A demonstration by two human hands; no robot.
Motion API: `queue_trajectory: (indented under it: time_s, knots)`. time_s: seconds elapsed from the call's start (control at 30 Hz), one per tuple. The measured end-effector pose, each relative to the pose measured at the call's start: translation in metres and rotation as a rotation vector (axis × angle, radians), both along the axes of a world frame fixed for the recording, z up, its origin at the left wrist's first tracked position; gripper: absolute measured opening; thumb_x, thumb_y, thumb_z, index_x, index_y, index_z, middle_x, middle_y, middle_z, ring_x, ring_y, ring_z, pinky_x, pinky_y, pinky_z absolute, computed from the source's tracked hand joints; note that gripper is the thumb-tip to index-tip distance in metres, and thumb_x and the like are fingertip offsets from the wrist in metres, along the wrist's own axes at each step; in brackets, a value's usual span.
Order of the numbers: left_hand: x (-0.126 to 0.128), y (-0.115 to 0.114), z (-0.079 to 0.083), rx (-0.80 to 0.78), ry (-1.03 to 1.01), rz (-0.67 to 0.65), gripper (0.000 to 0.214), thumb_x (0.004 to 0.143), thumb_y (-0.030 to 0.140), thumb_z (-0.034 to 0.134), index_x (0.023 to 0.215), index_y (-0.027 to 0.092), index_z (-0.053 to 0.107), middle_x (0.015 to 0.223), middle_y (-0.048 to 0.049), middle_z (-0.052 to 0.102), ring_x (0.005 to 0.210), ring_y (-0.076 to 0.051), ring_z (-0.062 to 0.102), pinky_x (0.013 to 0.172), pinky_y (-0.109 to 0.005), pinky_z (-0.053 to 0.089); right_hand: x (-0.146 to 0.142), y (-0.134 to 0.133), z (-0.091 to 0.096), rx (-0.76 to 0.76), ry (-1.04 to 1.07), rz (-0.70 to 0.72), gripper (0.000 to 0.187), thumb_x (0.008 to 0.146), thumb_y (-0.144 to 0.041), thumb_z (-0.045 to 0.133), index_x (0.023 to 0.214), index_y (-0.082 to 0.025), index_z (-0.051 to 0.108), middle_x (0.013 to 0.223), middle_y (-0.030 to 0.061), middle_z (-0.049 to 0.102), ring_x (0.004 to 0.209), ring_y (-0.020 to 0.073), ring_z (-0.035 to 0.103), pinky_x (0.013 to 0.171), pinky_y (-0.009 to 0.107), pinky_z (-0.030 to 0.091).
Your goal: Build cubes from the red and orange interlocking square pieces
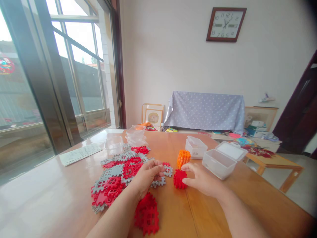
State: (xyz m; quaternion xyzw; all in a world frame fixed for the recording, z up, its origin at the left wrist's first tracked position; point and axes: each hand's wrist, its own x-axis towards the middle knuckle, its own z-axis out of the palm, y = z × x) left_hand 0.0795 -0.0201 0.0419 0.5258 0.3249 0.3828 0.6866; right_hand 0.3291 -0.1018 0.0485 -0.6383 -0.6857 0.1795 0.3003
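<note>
My left hand (150, 173) hangs over the right side of a pile of red and grey plastic interlocking panels (115, 185). Its thumb and fingers are curled together; anything between them is hidden. A grey panel (168, 170) lies just past its fingertips. My right hand (199, 178) is beside a red stack of interlocking panels (180, 179), thumb and forefinger apart at its right edge. Right behind that stands an orange stack of similar pieces (183, 159). Closer to me, more red panels (148, 216) lie in a loose group, partly under my left wrist.
On the right are a lidded clear box (196, 147) with handwriting and an open box (219, 164) with its lid tipped back. Clear tubs (114, 145) stand behind the pile. A paper booklet (80, 154) lies at left. The table (170, 218) has a seam.
</note>
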Motion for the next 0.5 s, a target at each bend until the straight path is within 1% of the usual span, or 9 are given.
queue_trajectory:
  time_s: [0.13,0.37,0.5]
  knots:
    - [-0.0002,-0.0002,0.0008,0.001,-0.005,0.002,0.032,0.075,0.038,0.078,0.094,0.017,0.063,0.091,-0.0052,0.069,0.073,-0.012,0.064,0.068,-0.023,0.048,-0.0051,-0.0026,0.0048,-0.028,-0.057,0.003,0.041,0.076,-0.034,0.072,0.115,-0.024,0.069,0.12,0.0074,0.07,0.114,0.027,0.063,0.101,0.039,0.045]
    - [-0.0013,0.0023,-0.0017,0.007,-0.002,-0.006,0.031,0.076,0.039,0.077,0.095,0.018,0.063,0.093,-0.0057,0.07,0.076,-0.013,0.065,0.069,-0.023,0.048,-0.0037,-0.0019,-0.0016,-0.053,-0.07,0.037,0.038,0.077,-0.036,0.073,0.112,-0.023,0.069,0.113,0.0076,0.07,0.107,0.0264,0.064,0.096,0.038,0.046]
    - [-0.0024,0.0015,-0.0018,-0.007,0.0,-0.002,0.032,0.076,0.039,0.077,0.096,0.018,0.063,0.094,-0.0066,0.07,0.076,-0.013,0.065,0.069,-0.023,0.048,-0.0015,-0.004,0.0015,-0.048,-0.068,0.03,0.04,0.077,-0.04,0.074,0.114,-0.024,0.069,0.116,0.0077,0.069,0.109,0.0275,0.063,0.098,0.04,0.045]
